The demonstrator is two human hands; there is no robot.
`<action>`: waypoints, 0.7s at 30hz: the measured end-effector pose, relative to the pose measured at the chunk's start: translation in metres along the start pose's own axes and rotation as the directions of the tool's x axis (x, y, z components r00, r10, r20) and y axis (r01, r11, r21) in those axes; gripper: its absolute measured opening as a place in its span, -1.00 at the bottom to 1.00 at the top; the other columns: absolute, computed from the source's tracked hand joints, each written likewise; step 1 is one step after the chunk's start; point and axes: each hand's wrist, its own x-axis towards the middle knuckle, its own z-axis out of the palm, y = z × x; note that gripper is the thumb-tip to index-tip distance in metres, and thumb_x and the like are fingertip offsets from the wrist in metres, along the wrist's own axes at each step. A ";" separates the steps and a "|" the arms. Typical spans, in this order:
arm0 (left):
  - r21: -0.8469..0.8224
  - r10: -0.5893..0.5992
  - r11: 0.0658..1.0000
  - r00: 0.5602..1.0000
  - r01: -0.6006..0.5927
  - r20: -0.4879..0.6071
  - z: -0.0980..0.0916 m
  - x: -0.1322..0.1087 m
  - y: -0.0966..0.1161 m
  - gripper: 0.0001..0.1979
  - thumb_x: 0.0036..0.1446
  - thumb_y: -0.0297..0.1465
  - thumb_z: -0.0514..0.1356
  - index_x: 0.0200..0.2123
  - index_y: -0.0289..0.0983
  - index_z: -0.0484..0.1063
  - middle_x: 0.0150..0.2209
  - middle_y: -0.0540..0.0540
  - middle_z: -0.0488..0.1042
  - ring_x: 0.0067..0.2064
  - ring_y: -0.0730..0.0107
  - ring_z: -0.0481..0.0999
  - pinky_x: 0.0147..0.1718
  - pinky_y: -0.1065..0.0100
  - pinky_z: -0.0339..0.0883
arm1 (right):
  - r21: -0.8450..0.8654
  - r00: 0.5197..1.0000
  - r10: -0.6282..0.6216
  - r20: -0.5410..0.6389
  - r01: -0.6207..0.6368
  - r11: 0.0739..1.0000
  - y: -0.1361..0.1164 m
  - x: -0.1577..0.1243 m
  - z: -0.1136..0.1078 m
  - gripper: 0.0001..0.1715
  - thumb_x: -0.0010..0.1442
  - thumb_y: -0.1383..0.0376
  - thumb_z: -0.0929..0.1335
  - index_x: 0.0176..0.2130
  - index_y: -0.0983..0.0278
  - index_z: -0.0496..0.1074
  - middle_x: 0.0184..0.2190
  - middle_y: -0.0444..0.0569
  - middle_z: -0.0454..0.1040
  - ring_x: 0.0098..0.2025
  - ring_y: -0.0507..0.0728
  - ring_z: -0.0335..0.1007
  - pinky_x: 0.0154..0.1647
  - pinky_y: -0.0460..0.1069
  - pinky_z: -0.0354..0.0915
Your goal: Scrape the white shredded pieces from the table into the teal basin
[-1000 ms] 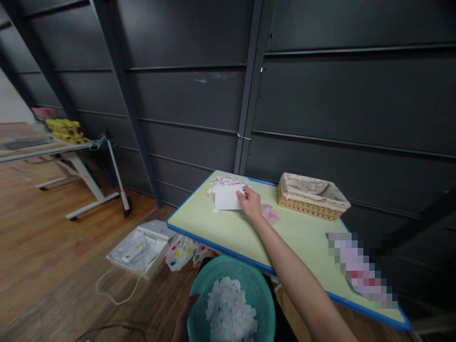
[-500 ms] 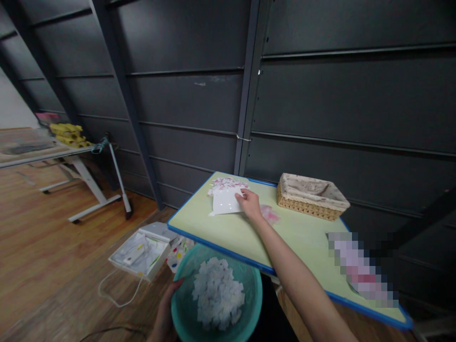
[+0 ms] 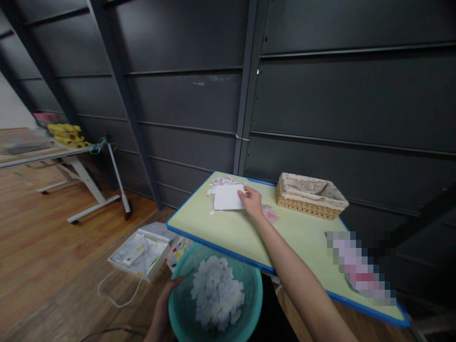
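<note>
My right hand [image 3: 252, 202] pinches the right edge of a stiff white card [image 3: 228, 197] over the yellow-green tabletop [image 3: 213, 232]. Behind the card lies a heap of small white and pink paper scraps [image 3: 225, 181], partly hidden by it. A flat pink patch [image 3: 270, 213] shows just right of my wrist. Below the table's front edge, my left hand [image 3: 166, 300] grips the left rim of a teal plastic basket [image 3: 251, 304]. Many small white paper pieces [image 3: 218, 293] are piled inside it. The fingers of my left hand are partly hidden.
A cloth-lined woven basket [image 3: 309, 209] stands at the table's back right. A blurred-out sheet [image 3: 359, 268] lies at the right edge. On the floor at left sits an open white box [image 3: 142, 251] with a cord. Farther off is another table [image 3: 81, 166] bearing yellow objects [image 3: 69, 135].
The white card has tilted a little and shifted slightly up and right in my right hand; the light spots on it are gone. The left hand still holds the basket.
</note>
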 end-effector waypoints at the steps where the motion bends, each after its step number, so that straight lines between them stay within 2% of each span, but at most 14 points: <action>1: 0.009 0.005 1.000 1.000 -0.005 -0.012 0.000 -0.001 0.001 -0.86 -0.10 -0.42 0.25 -0.39 -0.33 0.50 -0.51 -0.12 0.61 -0.38 0.09 0.59 -0.27 0.10 0.44 | 0.014 1.000 0.007 0.013 -0.007 1.000 0.000 -0.001 0.003 -0.51 0.07 0.09 0.29 -0.17 0.39 0.50 -0.22 0.14 0.54 -0.28 0.20 0.43 -0.20 0.03 0.29; 4: 0.026 0.053 0.998 0.998 -0.052 -0.026 0.003 -0.006 0.004 -0.93 -0.11 -0.44 0.25 -0.48 -0.33 0.49 -0.56 -0.12 0.59 -0.39 0.10 0.59 -0.31 0.14 0.46 | 0.008 0.999 0.018 0.048 -0.019 1.000 0.000 -0.004 0.010 -0.52 0.06 0.10 0.30 -0.17 0.39 0.50 -0.20 0.15 0.53 -0.28 0.21 0.43 -0.20 0.05 0.29; 7: 0.028 0.092 0.995 0.996 -0.092 -0.018 0.006 -0.010 0.008 -0.96 -0.08 -0.47 0.24 -0.53 -0.33 0.46 -0.57 -0.10 0.58 -0.37 0.11 0.59 -0.30 0.16 0.46 | -0.039 0.998 0.027 0.058 -0.025 0.999 0.001 -0.005 0.010 -0.56 0.06 0.12 0.30 -0.19 0.36 0.50 -0.26 0.12 0.54 -0.30 0.19 0.42 -0.21 0.04 0.27; 10: 0.027 0.078 0.997 0.996 -0.077 -0.035 0.008 -0.012 0.010 -0.93 -0.04 -0.46 0.23 -0.53 -0.32 0.45 -0.53 -0.11 0.60 -0.39 0.14 0.59 -0.30 0.17 0.46 | -0.071 0.995 0.024 0.094 -0.018 0.997 0.000 -0.003 0.007 -0.64 0.04 0.13 0.30 -0.34 0.34 0.52 -0.45 0.02 0.52 -0.39 0.16 0.37 -0.31 0.00 0.25; 13: 0.038 0.082 0.996 0.995 -0.080 -0.051 0.009 -0.014 0.011 -0.91 -0.03 -0.45 0.23 -0.54 -0.32 0.43 -0.53 -0.13 0.60 -0.40 0.13 0.59 -0.31 0.15 0.46 | 0.008 0.973 0.038 0.227 -0.041 0.999 -0.002 -0.003 0.003 -0.68 -0.01 0.12 0.33 -0.47 0.33 0.50 -0.61 -0.09 0.42 -0.49 0.10 0.30 -0.47 -0.06 0.18; 15: 0.040 0.094 0.995 0.994 -0.092 -0.055 0.011 -0.016 0.011 -0.93 -0.03 -0.46 0.23 -0.52 -0.33 0.44 -0.53 -0.14 0.60 -0.41 0.14 0.59 -0.30 0.15 0.46 | 0.105 0.935 0.062 0.349 -0.105 0.989 -0.004 -0.005 0.003 -0.68 -0.04 0.12 0.35 -0.47 0.34 0.50 -0.64 -0.13 0.38 -0.53 0.06 0.26 -0.54 -0.09 0.12; 17: 0.045 0.112 0.993 0.992 -0.110 -0.055 0.012 -0.017 0.011 -0.94 -0.04 -0.47 0.23 -0.52 -0.33 0.45 -0.55 -0.13 0.59 -0.40 0.14 0.59 -0.30 0.17 0.46 | 0.188 0.877 0.081 0.474 -0.190 0.964 -0.009 -0.008 0.001 -0.66 -0.07 0.10 0.37 -0.46 0.35 0.50 -0.65 -0.15 0.36 -0.57 0.03 0.22 -0.59 -0.11 0.07; 21: 0.053 0.123 0.991 0.992 -0.121 -0.038 0.015 -0.019 0.012 -0.94 -0.06 -0.46 0.25 -0.52 -0.34 0.45 -0.55 -0.13 0.59 -0.37 0.11 0.59 -0.30 0.16 0.46 | 0.271 0.719 0.057 0.693 -0.333 0.903 -0.020 -0.015 -0.004 -0.61 -0.15 0.10 0.43 -0.42 0.38 0.51 -0.62 -0.14 0.39 -0.61 -0.03 0.17 -0.61 -0.14 0.00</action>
